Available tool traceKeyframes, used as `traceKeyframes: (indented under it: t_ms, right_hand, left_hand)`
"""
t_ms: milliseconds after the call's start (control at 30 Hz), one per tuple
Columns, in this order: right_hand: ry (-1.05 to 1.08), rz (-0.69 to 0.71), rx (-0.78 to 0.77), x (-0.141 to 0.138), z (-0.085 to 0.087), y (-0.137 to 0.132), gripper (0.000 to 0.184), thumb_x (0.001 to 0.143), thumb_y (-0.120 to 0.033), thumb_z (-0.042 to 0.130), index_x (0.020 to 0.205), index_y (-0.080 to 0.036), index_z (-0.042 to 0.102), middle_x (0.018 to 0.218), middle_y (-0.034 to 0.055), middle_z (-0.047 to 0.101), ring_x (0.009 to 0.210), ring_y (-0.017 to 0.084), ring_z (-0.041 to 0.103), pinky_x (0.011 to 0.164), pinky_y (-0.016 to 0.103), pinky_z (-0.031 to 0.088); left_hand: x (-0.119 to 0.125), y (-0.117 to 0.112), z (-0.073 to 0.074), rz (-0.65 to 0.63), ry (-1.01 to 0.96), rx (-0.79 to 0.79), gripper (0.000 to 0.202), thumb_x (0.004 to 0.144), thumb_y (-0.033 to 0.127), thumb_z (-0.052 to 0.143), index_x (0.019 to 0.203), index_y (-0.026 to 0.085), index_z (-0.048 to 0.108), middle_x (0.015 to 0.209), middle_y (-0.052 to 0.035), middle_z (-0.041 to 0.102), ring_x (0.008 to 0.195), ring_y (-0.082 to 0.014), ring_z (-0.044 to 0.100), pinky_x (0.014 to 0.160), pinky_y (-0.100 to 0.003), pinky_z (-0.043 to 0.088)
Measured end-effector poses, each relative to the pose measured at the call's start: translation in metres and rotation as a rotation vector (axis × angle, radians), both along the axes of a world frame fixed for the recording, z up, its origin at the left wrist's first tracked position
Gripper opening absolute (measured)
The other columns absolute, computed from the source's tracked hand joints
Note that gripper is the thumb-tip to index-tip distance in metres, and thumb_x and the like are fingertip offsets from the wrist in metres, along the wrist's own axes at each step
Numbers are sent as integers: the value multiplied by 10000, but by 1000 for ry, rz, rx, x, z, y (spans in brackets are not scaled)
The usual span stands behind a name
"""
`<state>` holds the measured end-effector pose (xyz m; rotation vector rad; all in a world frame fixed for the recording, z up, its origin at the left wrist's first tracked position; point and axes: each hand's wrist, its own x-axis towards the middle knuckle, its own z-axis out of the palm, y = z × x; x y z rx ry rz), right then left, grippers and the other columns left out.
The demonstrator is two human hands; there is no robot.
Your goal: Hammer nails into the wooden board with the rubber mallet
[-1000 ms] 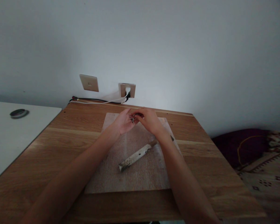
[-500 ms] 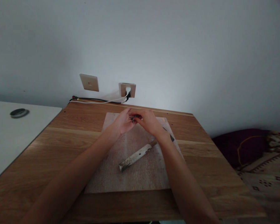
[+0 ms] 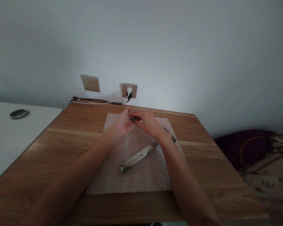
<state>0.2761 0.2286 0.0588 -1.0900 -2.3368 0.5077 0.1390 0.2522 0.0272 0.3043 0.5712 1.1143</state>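
My left hand (image 3: 123,123) and my right hand (image 3: 149,123) meet over the far part of a pale board (image 3: 122,175) lying on the wooden table (image 3: 61,138). Both hands are closed in a pinch round a small dark metal thing (image 3: 133,119) held between the fingertips; I cannot make out what it is. A whitish stick with a brown end (image 3: 137,157) lies slantwise on the board, just nearer than my right wrist. A small dark piece (image 3: 174,138) lies on the board beside my right wrist.
A white table (image 3: 11,138) with a dark round lid (image 3: 19,113) adjoins on the left. On the wall behind are a switch plate (image 3: 90,83) and a socket (image 3: 128,90) with plugged cables (image 3: 96,101). Patterned bedding (image 3: 266,163) lies to the right.
My hands have stayed together over the board; the right hand has shifted slightly left and its fingers have closed further over the small metal thing. The stick has not moved.
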Motion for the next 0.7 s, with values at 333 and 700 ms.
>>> traceKeyframes:
  t_ms: [333, 700]
  right_hand:
    - [-117, 21, 23, 6, -5, 5, 358, 842, 30, 672, 1084, -173, 840, 1219, 112, 804, 1130, 275, 746, 998, 375, 553]
    - [-75, 11, 7, 8, -6, 7, 291, 841, 16, 723, 975, -207, 852, 1185, 81, 813, 1055, 255, 764, 963, 372, 565]
  left_hand:
    - [2, -10, 8, -57, 54, -23, 470, 1076, 206, 352, 709, 165, 643, 624, -44, 666, 546, -147, 598, 571, -257, 469]
    - [0, -10, 8, -110, 39, -4, 436, 1084, 335, 394, 846, 131, 697, 670, -71, 694, 551, -173, 615, 523, -283, 440]
